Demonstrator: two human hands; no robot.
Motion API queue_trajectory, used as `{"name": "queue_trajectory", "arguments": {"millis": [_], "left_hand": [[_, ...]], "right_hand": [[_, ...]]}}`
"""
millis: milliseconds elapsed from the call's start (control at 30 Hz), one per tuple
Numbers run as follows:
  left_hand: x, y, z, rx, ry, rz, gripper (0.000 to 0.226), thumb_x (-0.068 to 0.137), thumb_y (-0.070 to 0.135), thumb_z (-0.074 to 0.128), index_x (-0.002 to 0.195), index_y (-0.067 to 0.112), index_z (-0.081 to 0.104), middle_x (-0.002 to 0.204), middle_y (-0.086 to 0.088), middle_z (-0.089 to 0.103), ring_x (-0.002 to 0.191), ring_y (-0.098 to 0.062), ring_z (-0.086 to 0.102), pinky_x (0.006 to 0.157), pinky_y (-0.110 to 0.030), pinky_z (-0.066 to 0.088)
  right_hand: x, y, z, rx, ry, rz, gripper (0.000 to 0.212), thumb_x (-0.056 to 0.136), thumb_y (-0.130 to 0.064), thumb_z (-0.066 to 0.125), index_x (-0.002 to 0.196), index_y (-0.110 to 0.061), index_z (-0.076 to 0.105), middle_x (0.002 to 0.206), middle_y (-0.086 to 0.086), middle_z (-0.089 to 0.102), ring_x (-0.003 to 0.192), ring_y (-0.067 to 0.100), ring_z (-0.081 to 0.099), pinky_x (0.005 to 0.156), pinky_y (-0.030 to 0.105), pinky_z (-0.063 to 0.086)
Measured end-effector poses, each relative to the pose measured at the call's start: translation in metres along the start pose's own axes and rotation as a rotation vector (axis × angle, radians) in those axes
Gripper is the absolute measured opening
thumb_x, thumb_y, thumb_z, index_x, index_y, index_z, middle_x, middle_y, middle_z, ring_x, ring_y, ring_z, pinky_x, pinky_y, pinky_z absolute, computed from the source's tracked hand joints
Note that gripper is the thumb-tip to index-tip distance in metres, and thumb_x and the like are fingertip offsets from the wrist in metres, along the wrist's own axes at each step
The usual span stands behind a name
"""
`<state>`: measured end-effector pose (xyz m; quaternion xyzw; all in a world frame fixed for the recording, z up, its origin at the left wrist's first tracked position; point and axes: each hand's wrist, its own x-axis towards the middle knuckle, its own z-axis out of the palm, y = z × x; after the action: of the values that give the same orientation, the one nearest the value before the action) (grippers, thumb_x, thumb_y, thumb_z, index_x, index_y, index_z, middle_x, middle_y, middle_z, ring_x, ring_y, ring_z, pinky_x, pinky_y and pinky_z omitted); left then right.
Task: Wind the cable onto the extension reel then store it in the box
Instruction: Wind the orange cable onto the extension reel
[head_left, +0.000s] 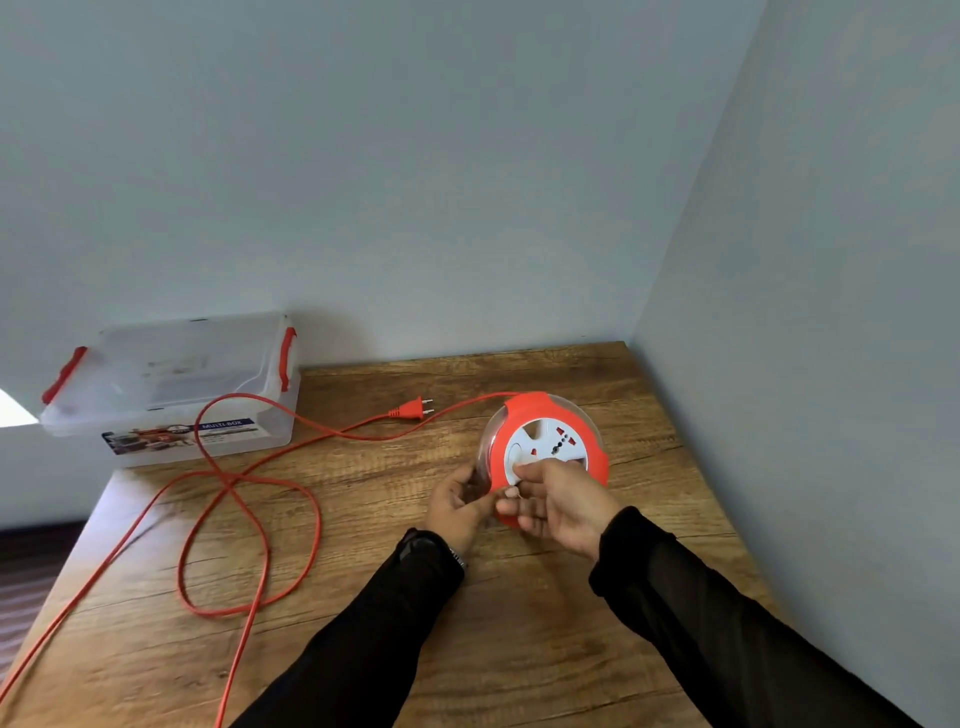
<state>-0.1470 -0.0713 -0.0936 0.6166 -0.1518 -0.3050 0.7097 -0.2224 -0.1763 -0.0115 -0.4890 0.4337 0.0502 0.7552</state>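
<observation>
An orange and white extension reel (550, 441) stands tilted on the wooden table (415, 597), right of centre. My left hand (457, 506) grips its clear left rim. My right hand (558, 506) holds the white centre face at the lower edge. The orange cable (249, 519) runs from the reel's top to the left, lies in loose loops over the table and drops off the front left edge. Its orange plug (413, 408) lies on the table behind the reel. A clear plastic box (171, 389) with red latches and its lid on sits at the back left.
Grey walls close in behind the table and along its right side. The box overhangs the table's back left corner. Cable loops cover the left half of the tabletop. Dark floor shows beyond the left edge.
</observation>
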Motion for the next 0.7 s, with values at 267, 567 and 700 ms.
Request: {"name": "queue_trajectory", "arguments": {"millis": [267,567,700], "left_hand": [[0.0,0.003,0.0,-0.073,0.011,-0.101,0.036,0.058,0.012,0.081,0.092,0.014,0.07,0.087,-0.005,0.073,0.085,-0.031,0.067,0.076,-0.055,0.054],[0.0,0.006,0.002,-0.071,0.005,-0.124,0.056,0.049,0.023,0.085,0.1,0.008,0.068,0.101,-0.022,0.069,0.094,-0.041,0.065,0.081,-0.064,0.051],[0.003,0.002,-0.001,-0.061,-0.01,-0.123,0.043,0.052,0.017,0.084,0.093,0.014,0.071,0.088,-0.009,0.074,0.081,-0.028,0.069,0.066,-0.045,0.058]], "right_hand": [[-0.03,-0.021,-0.045,-1.585,0.302,-0.91,0.038,0.083,-0.022,0.06,0.121,-0.027,0.054,0.139,0.002,0.042,0.108,0.022,0.057,0.076,0.03,0.049],[0.001,-0.054,-0.046,-2.471,-0.243,-0.937,0.057,0.092,-0.014,0.051,0.139,-0.04,0.03,0.144,0.028,0.022,0.112,0.045,0.051,0.083,0.046,0.048],[0.008,-0.067,-0.045,-2.542,-0.319,-0.91,0.07,0.091,-0.019,0.057,0.141,-0.048,0.019,0.142,0.024,0.029,0.111,0.046,0.05,0.078,0.05,0.053]]}}
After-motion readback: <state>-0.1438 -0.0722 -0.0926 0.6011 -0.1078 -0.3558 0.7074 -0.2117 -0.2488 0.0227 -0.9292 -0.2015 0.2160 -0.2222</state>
